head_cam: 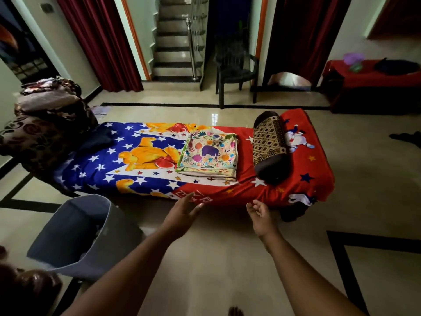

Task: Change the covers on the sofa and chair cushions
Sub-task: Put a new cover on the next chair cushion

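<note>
Empty hands (182,215) (seemingly) near bed (250,192)

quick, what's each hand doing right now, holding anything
Left hand: open, fingers straight, holding nothing, reaching toward the near edge of the red sheet.
Right hand: open, fingers relaxed, holding nothing.

A cot (319,179) stands crosswise on the floor (227,258). A folded stack of covers (208,153) lies at the middle of the cot. A bolster (270,147) lies to the right of the stack, near the cot's right end. Piled cushions (47,119) sit at the left end. A bin (75,233) stands on the floor before the cot's front left corner. A chair (237,71) stands behind the cot, with stairs (175,42) farther back. Both hands, left hand (182,215) and right hand (260,215), hang before the front edge.
</note>
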A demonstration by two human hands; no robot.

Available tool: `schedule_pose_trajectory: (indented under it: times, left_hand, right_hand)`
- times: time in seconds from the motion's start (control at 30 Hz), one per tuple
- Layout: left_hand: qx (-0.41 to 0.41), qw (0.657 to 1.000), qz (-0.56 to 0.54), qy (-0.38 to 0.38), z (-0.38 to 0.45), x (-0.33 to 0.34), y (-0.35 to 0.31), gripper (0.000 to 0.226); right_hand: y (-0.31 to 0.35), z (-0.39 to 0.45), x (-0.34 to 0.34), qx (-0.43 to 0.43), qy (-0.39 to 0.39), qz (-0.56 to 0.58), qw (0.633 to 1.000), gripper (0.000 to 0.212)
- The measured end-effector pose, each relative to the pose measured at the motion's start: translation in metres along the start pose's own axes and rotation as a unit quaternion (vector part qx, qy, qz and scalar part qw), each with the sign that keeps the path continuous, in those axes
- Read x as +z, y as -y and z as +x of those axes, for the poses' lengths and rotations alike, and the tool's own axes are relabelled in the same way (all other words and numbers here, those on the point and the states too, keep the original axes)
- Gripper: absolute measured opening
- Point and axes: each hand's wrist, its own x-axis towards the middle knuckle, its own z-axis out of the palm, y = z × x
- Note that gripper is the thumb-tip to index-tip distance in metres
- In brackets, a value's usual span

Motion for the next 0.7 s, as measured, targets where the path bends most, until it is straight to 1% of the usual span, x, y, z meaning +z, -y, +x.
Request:
schedule_pose_trajectory:
  times: [0.07, 0.13, 0.23, 0.43, 0.6, 0.7]
  left_hand:
    - [-0.009, 1.0, 0.01, 0.001, 0.024, 0.001, 0.0, 0.079]
    - [-0.027, 1.0, 0.013, -0.004, 0.048, 0.003, 0.002, 0.074]
    - [-0.05, 0.998, 0.022, -0.008, 0.086, 0.001, 0.009, 0.075]
    - [-0.07, 0.997, 0.006, 0.025, 0.185, -0.013, 0.021, 0.08]
    - [-0.08, 0.995, 0.012, 0.063, 0.273, -0.033, 0.036, 0.077]
    - [-0.084, 0.992, 0.043, 0.089, 0.318, -0.047, 0.04, 0.075]
  right_hand:
    - [0.005, 0.027, 0.002, 0.013, 0.015, -0.007, 1.0, 0.062]
    - [0.011, 0.054, 0.006, 0.019, 0.023, -0.019, 0.999, 0.06]
    - [0.021, 0.093, 0.014, 0.02, 0.03, -0.034, 0.999, 0.061]
    - [0.037, 0.183, 0.034, 0.038, 0.031, -0.075, 0.996, 0.059]
    - [0.048, 0.254, 0.057, 0.085, 0.038, -0.109, 0.99, 0.059]
    - [0.06, 0.29, 0.068, 0.096, 0.021, -0.115, 0.989, 0.053]
